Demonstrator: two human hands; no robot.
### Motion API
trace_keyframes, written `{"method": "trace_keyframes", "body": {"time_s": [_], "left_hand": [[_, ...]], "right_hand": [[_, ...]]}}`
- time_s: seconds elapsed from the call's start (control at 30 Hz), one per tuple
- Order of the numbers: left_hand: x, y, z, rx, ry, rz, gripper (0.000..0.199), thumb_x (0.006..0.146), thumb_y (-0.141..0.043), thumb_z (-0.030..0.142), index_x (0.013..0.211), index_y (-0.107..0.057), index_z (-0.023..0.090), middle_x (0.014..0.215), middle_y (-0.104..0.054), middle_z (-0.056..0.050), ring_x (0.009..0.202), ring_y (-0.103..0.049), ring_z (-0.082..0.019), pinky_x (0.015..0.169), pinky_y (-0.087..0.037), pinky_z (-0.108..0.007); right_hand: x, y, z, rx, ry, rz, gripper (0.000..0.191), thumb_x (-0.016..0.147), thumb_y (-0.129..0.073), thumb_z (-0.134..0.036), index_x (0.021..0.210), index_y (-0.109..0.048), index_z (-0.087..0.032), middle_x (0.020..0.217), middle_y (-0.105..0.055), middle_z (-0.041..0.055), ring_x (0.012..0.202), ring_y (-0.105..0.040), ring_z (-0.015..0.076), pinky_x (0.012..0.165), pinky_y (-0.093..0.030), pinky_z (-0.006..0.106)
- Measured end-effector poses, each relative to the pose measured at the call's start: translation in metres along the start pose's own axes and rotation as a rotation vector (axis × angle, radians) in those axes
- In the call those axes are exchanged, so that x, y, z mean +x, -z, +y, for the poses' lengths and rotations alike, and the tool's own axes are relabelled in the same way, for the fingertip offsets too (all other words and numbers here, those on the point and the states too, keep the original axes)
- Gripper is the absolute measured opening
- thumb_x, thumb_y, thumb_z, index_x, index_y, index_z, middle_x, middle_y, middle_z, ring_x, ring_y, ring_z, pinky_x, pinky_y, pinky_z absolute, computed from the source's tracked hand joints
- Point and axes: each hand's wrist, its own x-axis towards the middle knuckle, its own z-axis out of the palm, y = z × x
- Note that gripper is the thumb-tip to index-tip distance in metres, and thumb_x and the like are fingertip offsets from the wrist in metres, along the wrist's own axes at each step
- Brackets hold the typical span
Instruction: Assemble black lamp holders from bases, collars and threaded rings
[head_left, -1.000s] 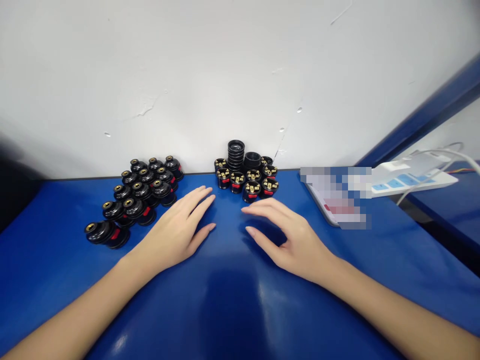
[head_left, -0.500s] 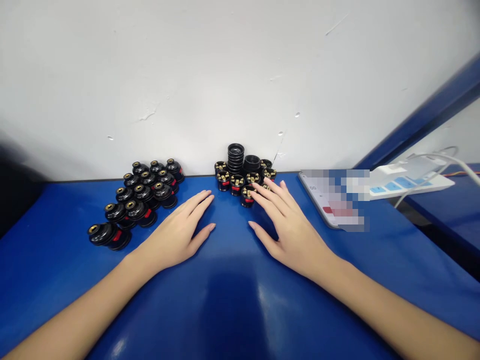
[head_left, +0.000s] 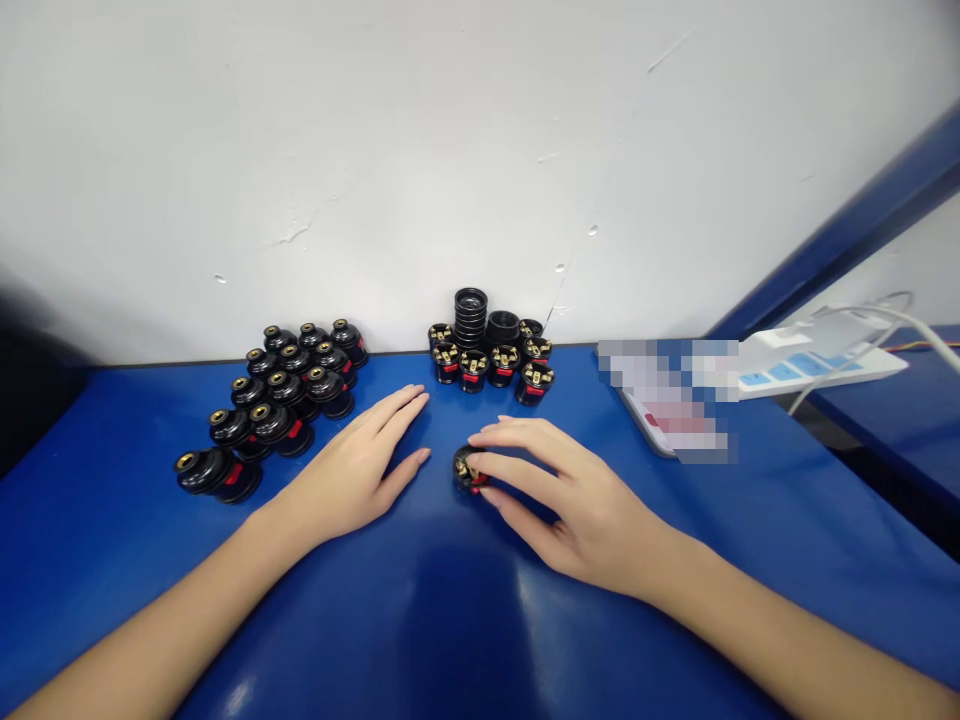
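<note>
Between the thumb and fingers of my right hand (head_left: 577,490) is a black lamp socket core (head_left: 463,468) with brass terminals on top and a red mark on its side. Fingertips cover part of it, and it is low over the table. My left hand (head_left: 367,460) lies flat and open on the blue surface, holding nothing, with its thumb apart. Other socket cores (head_left: 473,371) stand upright in a group behind, brass terminals facing up. To the left of my left hand, domed black lamp holders (head_left: 285,388) with brass-rimmed top holes stand in slanting rows.
A stack of black ribbed rings (head_left: 471,318) and a short black ring (head_left: 502,327) stand by the white wall (head_left: 420,150). On the right lie a phone (head_left: 645,400), partly blurred out, and a white power strip (head_left: 862,372) with cables. A blue post (head_left: 840,230) slants behind.
My right hand has taken the front socket core from the group and brought it towards me, to the middle of the table. My left hand stays in place.
</note>
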Motion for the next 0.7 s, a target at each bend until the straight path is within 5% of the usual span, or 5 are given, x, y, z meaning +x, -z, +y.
{"method": "trace_keyframes", "body": {"time_s": [0.17, 0.33, 0.7], "left_hand": [[0.000, -0.002, 0.000, -0.028, -0.011, 0.011, 0.060, 0.115, -0.053, 0.041, 0.171, -0.040, 0.022, 0.176, -0.048, -0.014, 0.162, -0.051, -0.031, 0.133, -0.048, -0.052], [0.001, -0.001, 0.000, -0.008, -0.032, -0.008, 0.058, 0.116, -0.051, 0.039, 0.170, -0.041, 0.022, 0.175, -0.048, -0.015, 0.161, -0.052, -0.031, 0.133, -0.048, -0.053], [0.001, 0.000, 0.000, -0.037, -0.026, 0.002, 0.056, 0.114, -0.053, 0.038, 0.169, -0.045, 0.025, 0.175, -0.049, -0.012, 0.161, -0.052, -0.031, 0.133, -0.048, -0.052]], "right_hand": [[0.006, 0.008, 0.000, -0.016, -0.067, 0.021, 0.031, 0.107, -0.067, -0.013, 0.137, -0.068, -0.015, 0.126, -0.079, 0.0168, 0.119, -0.076, 0.0283, 0.105, -0.067, 0.046], [0.026, 0.018, 0.013, -0.148, -0.151, 0.007, 0.027, 0.109, -0.062, -0.012, 0.134, -0.071, -0.015, 0.138, -0.076, 0.0198, 0.131, -0.073, 0.0310, 0.115, -0.061, 0.051], [0.097, -0.002, 0.086, -0.328, -0.267, 0.184, 0.021, 0.102, -0.064, -0.010, 0.114, -0.081, -0.015, 0.126, -0.074, 0.0203, 0.122, -0.071, 0.0369, 0.111, -0.058, 0.055]]}}
